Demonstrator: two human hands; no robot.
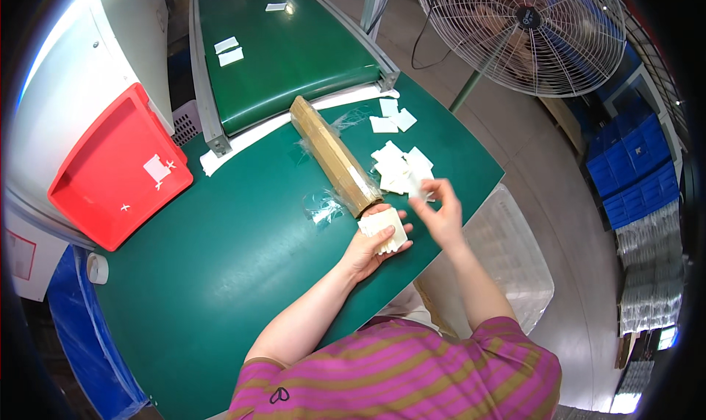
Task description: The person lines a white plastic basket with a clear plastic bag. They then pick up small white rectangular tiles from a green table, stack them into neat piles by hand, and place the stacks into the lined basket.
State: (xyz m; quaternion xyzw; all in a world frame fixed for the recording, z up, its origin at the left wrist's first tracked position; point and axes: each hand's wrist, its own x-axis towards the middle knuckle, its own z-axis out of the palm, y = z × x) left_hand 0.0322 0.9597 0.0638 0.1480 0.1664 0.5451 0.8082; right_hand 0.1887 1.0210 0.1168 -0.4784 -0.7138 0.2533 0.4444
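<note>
In my left hand (359, 253) is a small stack of thin, cream-white square pieces (388, 229), the thumb across the top and the fingers beneath. My right hand (446, 219), to its right, pinches one thin white piece (419, 188), which is blurred and partly hidden by the fingers. That hand is at the near right side of a loose pile of white square pieces (393, 167) on the green table (220, 273). A few more white squares (383, 124) lie beyond the pile. What the pieces are made of I cannot tell.
A taped cardboard bar (334, 155) runs from the green conveyor belt (294, 67) toward my left hand. White pieces (230, 56) lie on the belt. At left sits a red tray (110, 177), with a tape roll (97, 268) nearby. A caged fan (526, 23) stands beyond the table's right edge.
</note>
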